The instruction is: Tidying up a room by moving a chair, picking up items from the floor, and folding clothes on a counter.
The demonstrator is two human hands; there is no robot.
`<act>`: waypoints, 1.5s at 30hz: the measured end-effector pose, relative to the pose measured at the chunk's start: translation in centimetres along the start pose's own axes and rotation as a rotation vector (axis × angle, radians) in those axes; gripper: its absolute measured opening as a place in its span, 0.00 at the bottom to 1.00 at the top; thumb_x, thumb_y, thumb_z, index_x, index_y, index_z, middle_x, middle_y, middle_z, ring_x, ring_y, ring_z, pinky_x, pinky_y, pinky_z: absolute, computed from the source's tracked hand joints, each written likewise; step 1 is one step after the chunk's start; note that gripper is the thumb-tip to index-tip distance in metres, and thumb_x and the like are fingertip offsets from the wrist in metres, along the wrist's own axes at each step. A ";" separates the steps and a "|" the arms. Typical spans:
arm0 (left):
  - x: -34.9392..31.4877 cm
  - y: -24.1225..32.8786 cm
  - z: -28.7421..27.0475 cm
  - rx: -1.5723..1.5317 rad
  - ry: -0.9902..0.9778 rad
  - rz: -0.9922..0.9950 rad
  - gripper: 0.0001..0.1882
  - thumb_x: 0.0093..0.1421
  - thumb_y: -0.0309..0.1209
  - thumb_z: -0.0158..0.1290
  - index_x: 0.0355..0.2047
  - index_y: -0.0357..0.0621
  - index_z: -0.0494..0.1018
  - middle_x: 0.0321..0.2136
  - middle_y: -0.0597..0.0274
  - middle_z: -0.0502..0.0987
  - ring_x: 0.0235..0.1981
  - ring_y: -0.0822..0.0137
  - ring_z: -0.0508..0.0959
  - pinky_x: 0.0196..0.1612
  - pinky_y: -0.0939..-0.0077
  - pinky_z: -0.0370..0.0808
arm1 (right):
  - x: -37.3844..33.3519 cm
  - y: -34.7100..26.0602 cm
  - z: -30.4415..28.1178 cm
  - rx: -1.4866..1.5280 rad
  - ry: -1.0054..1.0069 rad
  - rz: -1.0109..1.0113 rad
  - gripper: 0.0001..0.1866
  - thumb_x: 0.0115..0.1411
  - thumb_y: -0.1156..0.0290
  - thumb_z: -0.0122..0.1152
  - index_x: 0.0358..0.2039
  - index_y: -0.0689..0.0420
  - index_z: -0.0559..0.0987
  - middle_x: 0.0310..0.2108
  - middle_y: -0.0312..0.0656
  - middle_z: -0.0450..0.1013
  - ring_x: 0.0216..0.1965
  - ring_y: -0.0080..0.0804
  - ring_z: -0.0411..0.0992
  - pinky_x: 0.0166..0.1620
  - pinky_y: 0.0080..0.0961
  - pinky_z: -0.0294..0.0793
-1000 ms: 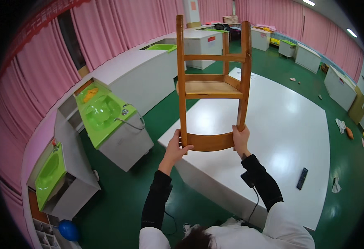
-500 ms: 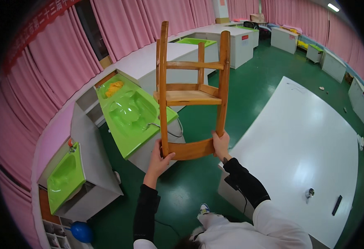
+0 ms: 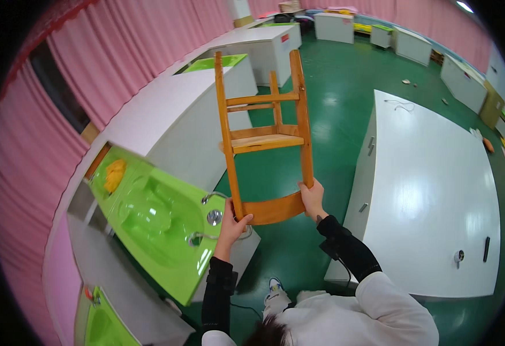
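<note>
A small wooden chair [image 3: 274,210] is held out before me with its backrest nearest me and its legs pointing up and away. My left hand [image 3: 230,228] is closed round the left end of the backrest, thumb lying over the curved slat. At the slat's right end, my right hand [image 3: 313,198] grips the upright post. The seat and legs reach above my hands, over the green floor. To the left of the chair lies a bright green moulded basin [image 3: 166,230] with metal taps, a yellow cloth [image 3: 114,175] at its far end.
A long white table [image 3: 431,190] stands to my right, bearing a small metal item [image 3: 459,255] and a black bar [image 3: 487,249]. White counters [image 3: 171,115] run along the pink curtains [image 3: 131,52] at left. Small scattered things [image 3: 406,82] lie on the floor [image 3: 339,127] further off.
The view has turned right, and the basin and white counters have slid left in it. I have moved forward with the chair, which both hands still hold.
</note>
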State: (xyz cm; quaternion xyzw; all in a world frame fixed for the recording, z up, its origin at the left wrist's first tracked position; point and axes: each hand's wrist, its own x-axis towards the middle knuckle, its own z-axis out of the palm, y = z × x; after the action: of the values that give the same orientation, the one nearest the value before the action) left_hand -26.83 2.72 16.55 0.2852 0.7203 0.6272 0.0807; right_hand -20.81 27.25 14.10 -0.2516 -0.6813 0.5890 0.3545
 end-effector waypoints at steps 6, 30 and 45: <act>14.0 -4.9 2.9 -0.047 0.112 -0.292 0.15 0.50 0.32 0.56 0.32 0.37 0.63 0.23 0.64 0.68 0.26 0.75 0.68 0.31 0.78 0.68 | 7.6 3.6 2.6 -0.307 0.207 0.034 0.10 0.46 0.70 0.54 0.25 0.64 0.71 0.19 0.50 0.68 0.23 0.44 0.69 0.28 0.34 0.65; 76.2 -33.3 35.2 0.507 -0.449 -0.668 0.25 0.47 0.45 0.48 0.30 0.31 0.72 0.29 0.40 0.74 0.34 0.48 0.75 0.37 0.61 0.69 | 66.6 28.2 -2.1 -0.562 0.259 0.942 0.15 0.45 0.69 0.55 0.28 0.71 0.74 0.27 0.55 0.73 0.31 0.44 0.74 0.32 0.34 0.71; 119.3 -38.7 60.1 0.407 -0.610 -0.644 0.22 0.47 0.42 0.48 0.28 0.30 0.72 0.26 0.44 0.75 0.32 0.51 0.75 0.34 0.63 0.70 | 112.3 39.5 -9.2 -0.585 0.411 0.952 0.19 0.41 0.65 0.56 0.29 0.70 0.75 0.30 0.59 0.72 0.36 0.51 0.71 0.38 0.36 0.71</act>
State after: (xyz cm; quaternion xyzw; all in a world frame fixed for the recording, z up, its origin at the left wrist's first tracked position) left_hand -108.68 113.38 -3.41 0.2284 0.8234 0.3047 0.4208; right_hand -86.41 125.46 -3.20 -0.7255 -0.5449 0.4102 0.0920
